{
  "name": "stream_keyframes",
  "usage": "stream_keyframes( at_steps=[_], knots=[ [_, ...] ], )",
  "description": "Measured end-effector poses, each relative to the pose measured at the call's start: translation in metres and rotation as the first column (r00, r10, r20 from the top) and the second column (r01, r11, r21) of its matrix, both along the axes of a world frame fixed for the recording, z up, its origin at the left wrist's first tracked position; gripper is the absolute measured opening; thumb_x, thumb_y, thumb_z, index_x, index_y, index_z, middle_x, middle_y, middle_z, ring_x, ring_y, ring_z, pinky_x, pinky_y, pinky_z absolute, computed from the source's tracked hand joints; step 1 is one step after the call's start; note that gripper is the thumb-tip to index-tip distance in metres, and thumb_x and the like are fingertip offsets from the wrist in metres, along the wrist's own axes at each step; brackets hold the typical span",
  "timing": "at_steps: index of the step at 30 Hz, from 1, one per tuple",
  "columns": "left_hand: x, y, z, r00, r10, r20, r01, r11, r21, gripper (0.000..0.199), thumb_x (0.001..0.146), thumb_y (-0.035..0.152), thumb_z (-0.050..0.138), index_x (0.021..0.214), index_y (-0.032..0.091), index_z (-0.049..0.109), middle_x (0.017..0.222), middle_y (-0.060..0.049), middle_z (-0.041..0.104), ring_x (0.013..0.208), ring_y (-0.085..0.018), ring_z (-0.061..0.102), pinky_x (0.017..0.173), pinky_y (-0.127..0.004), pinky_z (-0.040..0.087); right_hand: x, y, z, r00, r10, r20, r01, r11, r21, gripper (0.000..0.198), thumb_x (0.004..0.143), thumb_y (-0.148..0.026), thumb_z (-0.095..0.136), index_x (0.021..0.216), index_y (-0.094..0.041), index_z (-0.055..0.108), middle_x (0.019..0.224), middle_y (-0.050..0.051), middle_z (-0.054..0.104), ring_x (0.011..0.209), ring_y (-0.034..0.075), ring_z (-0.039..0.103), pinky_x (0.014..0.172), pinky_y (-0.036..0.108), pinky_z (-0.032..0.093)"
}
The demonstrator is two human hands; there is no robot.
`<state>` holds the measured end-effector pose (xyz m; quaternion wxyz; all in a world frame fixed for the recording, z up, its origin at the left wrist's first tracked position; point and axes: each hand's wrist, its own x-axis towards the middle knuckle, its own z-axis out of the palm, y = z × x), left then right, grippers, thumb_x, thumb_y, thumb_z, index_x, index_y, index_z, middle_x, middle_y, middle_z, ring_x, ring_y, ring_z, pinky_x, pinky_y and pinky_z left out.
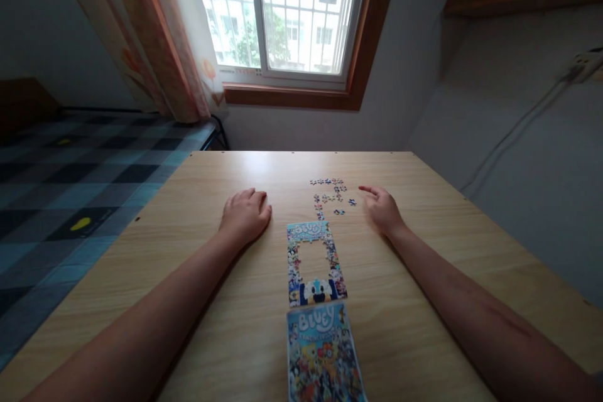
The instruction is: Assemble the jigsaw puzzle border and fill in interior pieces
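Observation:
My left hand (244,215) lies palm down on the table with its fingers apart, left of the puzzle and holding nothing. My right hand (381,210) is at the right of the loose jigsaw pieces (339,187). Its index finger stretches toward them, the other fingers are partly curled, and nothing shows in its grip. Two separate pieces, one jigsaw piece (352,202) and another jigsaw piece (339,211), lie nearest to it. Between my arms is a partly assembled Bluey jigsaw puzzle (293,267) whose middle shows bare wood. Below it lies a Bluey picture box or sheet (325,352).
The light wooden table (226,339) reaches to the wall under a barred window (301,31). A bed with a checked cover (94,182) stands along the left. At the right, a cable (513,119) hangs from a socket, with a wooden shelf (522,0) above.

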<state>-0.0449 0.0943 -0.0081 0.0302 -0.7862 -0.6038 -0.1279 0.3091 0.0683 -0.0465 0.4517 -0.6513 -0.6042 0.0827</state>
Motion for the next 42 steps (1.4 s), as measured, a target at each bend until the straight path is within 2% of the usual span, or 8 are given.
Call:
stream_keyframes(
  at_steps=[5, 12, 20, 26, 33, 37, 39, 42],
  knots=[
    [-0.003, -0.004, -0.002, 0.999, -0.053, 0.013, 0.052, 0.998, 0.029, 0.045, 0.092, 0.041, 0.044, 0.125, 0.019, 0.065, 0.14, -0.015, 0.06, 0.127, -0.034, 0.054, 0.107, -0.051, 0.04, -0.005, -0.01, 0.003, 0.98, 0.131, 0.152, -0.128, 0.991, -0.03, 0.038, 0.08, -0.018, 0.053, 0.11, -0.017, 0.076, 0.116, 0.012, 0.073, 0.113, 0.028, 0.065, 0.107, 0.045, 0.047],
    [-0.001, -0.004, -0.005, 0.997, -0.056, 0.052, 0.054, 0.998, 0.04, 0.041, 0.091, 0.041, 0.047, 0.121, 0.021, 0.066, 0.138, -0.015, 0.061, 0.127, -0.035, 0.054, 0.107, -0.052, 0.039, -0.003, -0.017, 0.008, 0.931, 0.209, 0.301, -0.189, 0.978, -0.092, 0.032, 0.088, -0.023, 0.056, 0.11, -0.023, 0.078, 0.12, 0.011, 0.072, 0.118, 0.029, 0.062, 0.108, 0.048, 0.044],
    [-0.001, -0.006, -0.003, 0.997, -0.062, 0.047, 0.061, 0.998, 0.027, 0.042, 0.091, 0.041, 0.046, 0.122, 0.02, 0.066, 0.137, -0.015, 0.061, 0.126, -0.034, 0.055, 0.108, -0.05, 0.04, 0.014, -0.026, 0.027, 0.879, 0.229, 0.418, -0.144, 0.964, -0.225, 0.019, 0.085, -0.032, 0.065, 0.093, -0.025, 0.08, 0.097, 0.009, 0.075, 0.089, 0.027, 0.066, 0.084, 0.042, 0.05],
    [-0.002, -0.005, -0.003, 0.997, -0.067, 0.043, 0.066, 0.997, 0.034, 0.041, 0.091, 0.041, 0.047, 0.121, 0.02, 0.066, 0.138, -0.015, 0.061, 0.127, -0.035, 0.054, 0.108, -0.05, 0.04, 0.019, -0.029, 0.034, 0.96, 0.253, 0.122, -0.179, 0.886, -0.428, 0.021, 0.072, -0.038, 0.072, 0.081, -0.02, 0.077, 0.07, 0.003, 0.068, 0.064, 0.019, 0.06, 0.059, 0.031, 0.043],
    [-0.003, -0.003, -0.007, 0.995, -0.069, 0.067, 0.066, 0.997, 0.04, 0.039, 0.091, 0.04, 0.05, 0.12, 0.02, 0.067, 0.136, -0.015, 0.062, 0.126, -0.036, 0.055, 0.107, -0.054, 0.041, 0.018, -0.035, 0.041, 0.923, 0.227, -0.312, -0.352, 0.824, -0.444, 0.025, 0.06, -0.036, 0.081, 0.067, -0.018, 0.065, 0.062, 0.0, 0.065, 0.055, 0.014, 0.054, 0.05, 0.026, 0.039],
    [-0.001, -0.007, -0.002, 0.962, -0.151, 0.227, 0.126, 0.985, 0.121, 0.028, 0.089, 0.033, 0.056, 0.109, 0.021, 0.071, 0.13, -0.013, 0.066, 0.123, -0.032, 0.058, 0.107, -0.052, 0.044, -0.004, -0.044, 0.056, 0.868, 0.17, -0.466, -0.348, 0.879, -0.328, 0.033, 0.057, -0.04, 0.087, 0.066, -0.018, 0.064, 0.063, 0.0, 0.063, 0.054, 0.011, 0.05, 0.046, 0.023, 0.035],
    [0.005, -0.016, 0.005, 0.898, -0.305, 0.317, 0.228, 0.939, 0.257, 0.022, 0.089, 0.028, 0.058, 0.105, 0.022, 0.072, 0.125, -0.011, 0.069, 0.119, -0.027, 0.061, 0.106, -0.047, 0.046, -0.025, -0.054, 0.065, 0.793, 0.179, -0.583, -0.386, 0.887, -0.253, 0.034, 0.06, -0.042, 0.088, 0.071, -0.019, 0.065, 0.062, -0.001, 0.061, 0.052, 0.009, 0.048, 0.043, 0.021, 0.032],
    [0.019, -0.038, 0.02, 0.739, -0.591, 0.323, 0.429, 0.783, 0.45, 0.013, 0.093, 0.027, 0.061, 0.098, 0.023, 0.072, 0.108, -0.006, 0.074, 0.103, -0.021, 0.066, 0.095, -0.042, 0.053, -0.06, -0.074, 0.073, 0.628, 0.177, -0.757, -0.506, 0.833, -0.225, 0.032, 0.063, -0.039, 0.088, 0.073, -0.019, 0.065, 0.069, 0.001, 0.065, 0.052, 0.009, 0.049, 0.039, 0.02, 0.027]
  ],
)
